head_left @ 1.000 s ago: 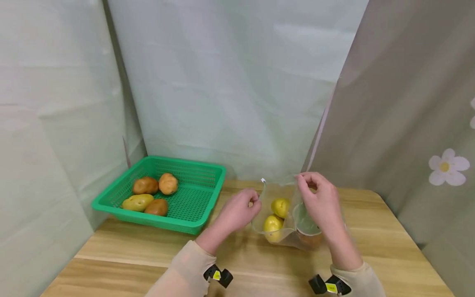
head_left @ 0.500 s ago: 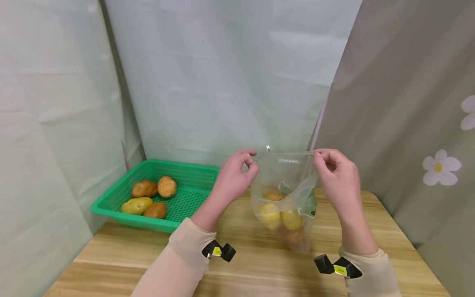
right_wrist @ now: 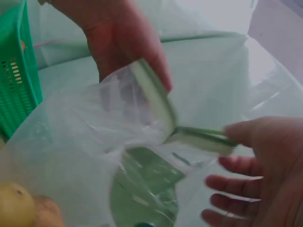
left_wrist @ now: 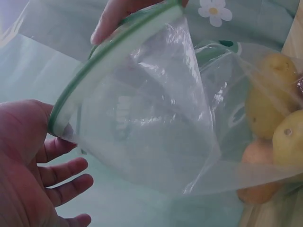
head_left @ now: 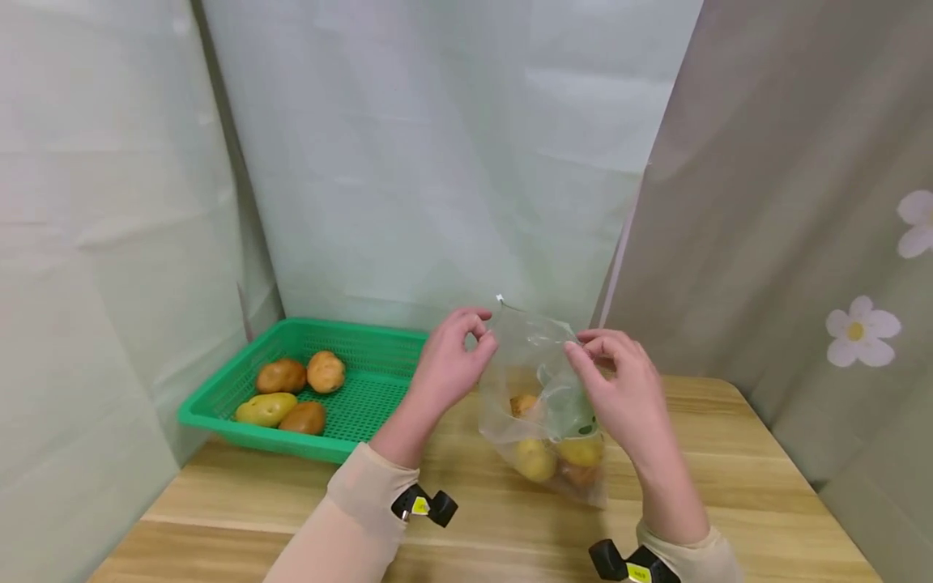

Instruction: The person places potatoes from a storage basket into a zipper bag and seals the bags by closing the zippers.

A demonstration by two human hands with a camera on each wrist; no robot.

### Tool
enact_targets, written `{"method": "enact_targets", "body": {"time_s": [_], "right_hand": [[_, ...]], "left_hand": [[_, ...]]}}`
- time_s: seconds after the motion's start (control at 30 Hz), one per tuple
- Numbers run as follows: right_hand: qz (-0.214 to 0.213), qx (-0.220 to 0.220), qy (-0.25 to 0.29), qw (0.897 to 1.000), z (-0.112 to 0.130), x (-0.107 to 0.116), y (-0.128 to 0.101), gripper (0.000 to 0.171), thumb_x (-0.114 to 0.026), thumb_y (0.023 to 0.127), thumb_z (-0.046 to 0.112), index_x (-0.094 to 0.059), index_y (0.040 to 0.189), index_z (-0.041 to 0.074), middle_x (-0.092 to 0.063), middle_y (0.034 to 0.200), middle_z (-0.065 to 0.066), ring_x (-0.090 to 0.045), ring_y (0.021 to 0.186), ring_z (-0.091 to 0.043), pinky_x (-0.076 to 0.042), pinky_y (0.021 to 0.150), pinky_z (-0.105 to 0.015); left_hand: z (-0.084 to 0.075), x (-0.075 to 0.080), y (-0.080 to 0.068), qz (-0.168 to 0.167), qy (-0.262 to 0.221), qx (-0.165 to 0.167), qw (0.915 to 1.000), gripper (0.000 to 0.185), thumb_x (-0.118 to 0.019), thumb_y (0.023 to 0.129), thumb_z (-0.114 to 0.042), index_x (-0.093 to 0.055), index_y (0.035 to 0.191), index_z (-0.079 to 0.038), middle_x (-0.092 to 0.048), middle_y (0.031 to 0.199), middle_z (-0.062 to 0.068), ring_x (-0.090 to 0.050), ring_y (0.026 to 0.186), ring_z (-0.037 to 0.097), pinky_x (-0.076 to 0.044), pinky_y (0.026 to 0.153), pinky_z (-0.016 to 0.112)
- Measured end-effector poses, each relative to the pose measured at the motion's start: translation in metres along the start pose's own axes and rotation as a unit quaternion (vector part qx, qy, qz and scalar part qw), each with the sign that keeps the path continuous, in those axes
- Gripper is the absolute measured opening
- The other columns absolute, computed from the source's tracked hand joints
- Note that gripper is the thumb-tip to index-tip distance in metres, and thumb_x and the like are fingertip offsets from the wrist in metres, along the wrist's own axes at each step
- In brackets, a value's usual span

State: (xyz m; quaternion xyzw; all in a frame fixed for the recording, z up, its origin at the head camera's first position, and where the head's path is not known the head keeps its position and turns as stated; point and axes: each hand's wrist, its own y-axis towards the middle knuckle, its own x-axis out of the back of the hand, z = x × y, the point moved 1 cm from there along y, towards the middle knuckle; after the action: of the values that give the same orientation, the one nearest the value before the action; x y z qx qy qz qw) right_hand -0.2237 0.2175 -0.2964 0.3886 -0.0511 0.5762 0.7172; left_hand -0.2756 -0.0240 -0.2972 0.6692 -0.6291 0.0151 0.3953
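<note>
A clear zip bag with a green-edged mouth hangs between my hands, its lower part near the tabletop. Yellow potatoes and brownish ones show through the plastic at its bottom. My left hand pinches the left side of the rim between thumb and forefinger, other fingers spread. On the opposite side, my right hand pinches the rim the same way. A white zip slider sticks up at the back left corner. In the right wrist view the green zip strip is bent between both hands.
A green plastic basket stands at the left of the wooden table, with several brown and yellow potatoes inside. Pale cloth hangs behind and on the left; a flowered grey curtain hangs at the right.
Both hands first raised the bag upright and its contents sank to the bottom. Since then the right hand has come down and left, and the mouth has narrowed.
</note>
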Motion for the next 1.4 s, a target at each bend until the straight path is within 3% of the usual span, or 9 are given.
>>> {"method": "enact_targets", "body": {"time_s": [0.07, 0.23, 0.43, 0.6, 0.9, 1.07, 1.23, 1.3, 1.4], "right_hand": [[0.019, 0.004, -0.018, 1.000, 0.002, -0.003, -0.001, 0.039, -0.069, 0.111, 0.044, -0.068, 0.088, 0.012, -0.069, 0.141, -0.005, -0.061, 0.130, -0.033, -0.052, 0.106, -0.059], [0.019, 0.010, -0.037, 0.999, 0.003, -0.002, 0.000, 0.039, -0.066, 0.111, 0.030, -0.058, 0.078, 0.013, -0.071, 0.141, -0.012, -0.060, 0.131, -0.036, -0.051, 0.103, -0.060], [0.007, 0.017, 0.056, 0.998, 0.012, 0.002, -0.001, 0.042, -0.066, 0.111, 0.026, -0.054, 0.074, 0.009, -0.072, 0.135, -0.005, -0.057, 0.133, -0.028, -0.053, 0.107, -0.056], [-0.040, 0.017, 0.105, 0.994, 0.015, 0.011, -0.001, 0.045, -0.066, 0.110, 0.025, -0.055, 0.070, 0.008, -0.072, 0.130, 0.000, -0.055, 0.132, -0.020, -0.050, 0.109, -0.051], [-0.143, -0.005, 0.112, 0.983, 0.010, 0.040, -0.004, 0.047, -0.064, 0.110, 0.024, -0.058, 0.069, 0.001, -0.076, 0.123, 0.005, -0.062, 0.118, -0.010, -0.049, 0.096, -0.029], [-0.189, -0.025, 0.106, 0.976, 0.008, 0.055, -0.010, 0.050, -0.065, 0.111, 0.030, -0.058, 0.072, -0.001, -0.076, 0.124, 0.007, -0.065, 0.111, -0.012, -0.047, 0.087, -0.025], [-0.244, -0.024, 0.098, 0.965, 0.002, 0.073, -0.017, 0.050, -0.067, 0.111, 0.026, -0.056, 0.072, -0.003, -0.077, 0.120, 0.007, -0.062, 0.099, -0.015, -0.039, 0.068, -0.024], [-0.254, -0.019, 0.094, 0.962, -0.001, 0.077, -0.016, 0.049, -0.067, 0.110, 0.025, -0.057, 0.071, -0.003, -0.078, 0.118, 0.008, -0.060, 0.092, -0.016, -0.037, 0.064, -0.023], [-0.236, -0.021, 0.095, 0.967, -0.004, 0.076, -0.012, 0.048, -0.068, 0.110, 0.026, -0.058, 0.073, -0.003, -0.078, 0.118, 0.008, -0.061, 0.093, -0.015, -0.041, 0.068, -0.021]], "left_hand": [[0.002, 0.001, -0.001, -0.002, 0.002, -0.006, 1.0000, 0.021, -0.061, 0.097, -0.015, -0.059, 0.077, -0.014, -0.071, 0.144, 0.007, -0.061, 0.139, 0.037, -0.052, 0.107, 0.055], [0.006, 0.001, -0.002, -0.010, 0.017, -0.019, 0.9996, 0.021, -0.063, 0.097, -0.015, -0.060, 0.076, -0.014, -0.072, 0.142, 0.010, -0.062, 0.138, 0.039, -0.050, 0.110, 0.056], [0.014, -0.004, 0.000, -0.033, 0.042, -0.040, 0.9978, 0.021, -0.065, 0.098, -0.013, -0.060, 0.077, -0.013, -0.074, 0.139, 0.010, -0.063, 0.136, 0.039, -0.051, 0.108, 0.057], [0.017, -0.020, 0.007, -0.035, 0.048, -0.062, 0.9963, 0.020, -0.064, 0.098, -0.011, -0.061, 0.078, -0.012, -0.075, 0.135, 0.012, -0.065, 0.132, 0.040, -0.053, 0.106, 0.056], [-0.010, -0.050, 0.014, -0.013, 0.033, -0.084, 0.9958, 0.022, -0.066, 0.101, -0.011, -0.062, 0.079, -0.010, -0.075, 0.134, 0.014, -0.064, 0.132, 0.042, -0.049, 0.113, 0.056], [-0.029, -0.072, 0.017, -0.001, 0.028, -0.098, 0.9948, 0.022, -0.066, 0.102, -0.012, -0.063, 0.081, -0.010, -0.075, 0.133, 0.012, -0.066, 0.130, 0.039, -0.050, 0.111, 0.054], [-0.044, -0.091, 0.016, 0.010, -0.003, -0.108, 0.9941, 0.021, -0.065, 0.103, -0.013, -0.064, 0.082, -0.010, -0.076, 0.132, 0.010, -0.067, 0.129, 0.037, -0.052, 0.111, 0.051], [-0.047, -0.095, 0.014, 0.013, -0.016, -0.103, 0.9945, 0.022, -0.066, 0.103, -0.014, -0.064, 0.081, -0.011, -0.076, 0.133, 0.009, -0.067, 0.130, 0.036, -0.053, 0.110, 0.050], [-0.044, -0.095, 0.012, 0.018, -0.019, -0.088, 0.9957, 0.025, -0.066, 0.105, -0.016, -0.063, 0.081, -0.013, -0.075, 0.135, 0.007, -0.066, 0.132, 0.035, -0.053, 0.110, 0.051]]}}
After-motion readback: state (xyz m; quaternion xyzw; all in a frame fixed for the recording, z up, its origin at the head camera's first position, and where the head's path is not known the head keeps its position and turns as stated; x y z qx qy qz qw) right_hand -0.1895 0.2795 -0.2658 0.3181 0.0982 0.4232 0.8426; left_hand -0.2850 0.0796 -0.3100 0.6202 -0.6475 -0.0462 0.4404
